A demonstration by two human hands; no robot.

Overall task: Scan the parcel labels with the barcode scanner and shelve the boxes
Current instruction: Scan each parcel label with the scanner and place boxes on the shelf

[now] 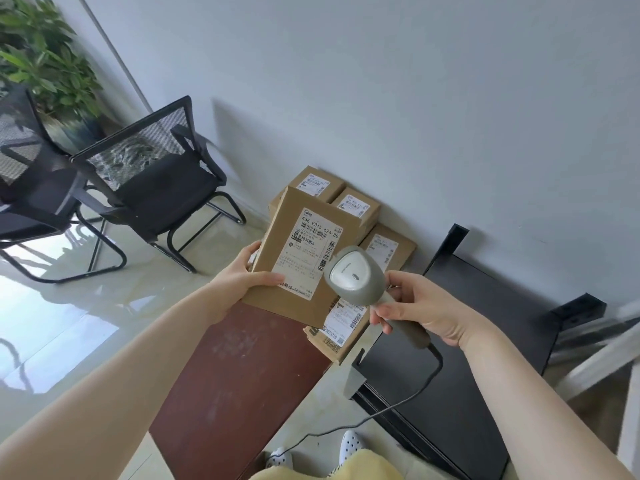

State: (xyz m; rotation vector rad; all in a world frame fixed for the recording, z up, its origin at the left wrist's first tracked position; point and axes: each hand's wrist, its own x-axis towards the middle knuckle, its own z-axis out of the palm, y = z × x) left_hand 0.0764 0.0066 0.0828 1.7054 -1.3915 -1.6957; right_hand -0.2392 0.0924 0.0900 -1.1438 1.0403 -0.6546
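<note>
Black shelving unit [460,393], metal, low on the floor, taken as landmark; its boards carry nothing visible. Reddish-brown bench [239,386] just left of the shelf, worn top. Two black mesh chairs [152,181] well left of the shelf, with a potted plant [41,53] behind them. Cardboard parcels, stack [349,206], on the floor against the wall just left of the shelf's far end, white labels upward. Cardboard parcel [294,258], flat and oblong, held up in the air left of the shelf, above the bench's far end; long axis runs away from the person, leaning slightly right; label [311,251] faces the camera. Left hand [242,275] grips its near left edge, thumb across the top face, fingers curled beneath. Barcode scanner [356,275], grey, corded, in the right hand [426,310], fingers wrapped round the handle; head tilted up-left, overlapping the label's right-hand barcode edge. Step in hand, by judgement: scanning this label. Next move likely calls for a confirmed read, then carrying the parcel right onto the shelf.
</note>
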